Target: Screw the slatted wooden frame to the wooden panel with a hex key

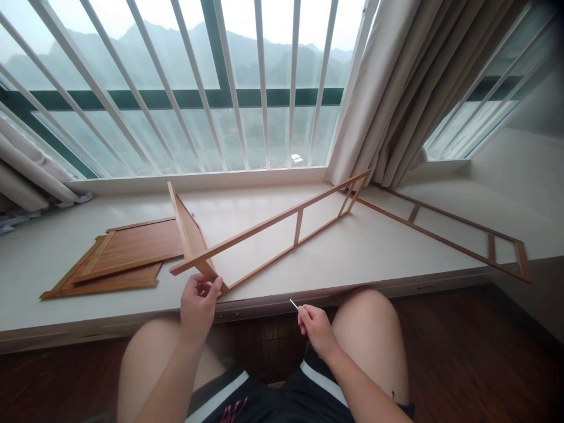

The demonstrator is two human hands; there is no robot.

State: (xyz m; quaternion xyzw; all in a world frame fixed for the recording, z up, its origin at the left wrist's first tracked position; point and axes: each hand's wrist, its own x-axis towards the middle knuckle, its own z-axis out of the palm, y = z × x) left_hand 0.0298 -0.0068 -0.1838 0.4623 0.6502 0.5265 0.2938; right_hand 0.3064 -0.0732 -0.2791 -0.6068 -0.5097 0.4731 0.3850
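My left hand (199, 305) pinches the near lower corner of a wooden ladder-like frame (264, 231), where a wooden shelf panel (187, 226) meets it. The frame stands on its long edge, slanting away to the right, with crossbars between its two rails. The panel rises upright at the frame's left end. In front of the ledge, my right hand (315, 326) is closed around a thin metal tool (294, 304), perhaps a hex key; only its bright straight tip shows. That tip is apart from the frame.
Two more wooden panels (136, 249) lie stacked at the left of the white ledge (273, 276). A second wooden side frame (445, 235) lies flat at the right. Behind are a barred window (264, 94) and a beige curtain (374, 94). My knees touch the ledge's front.
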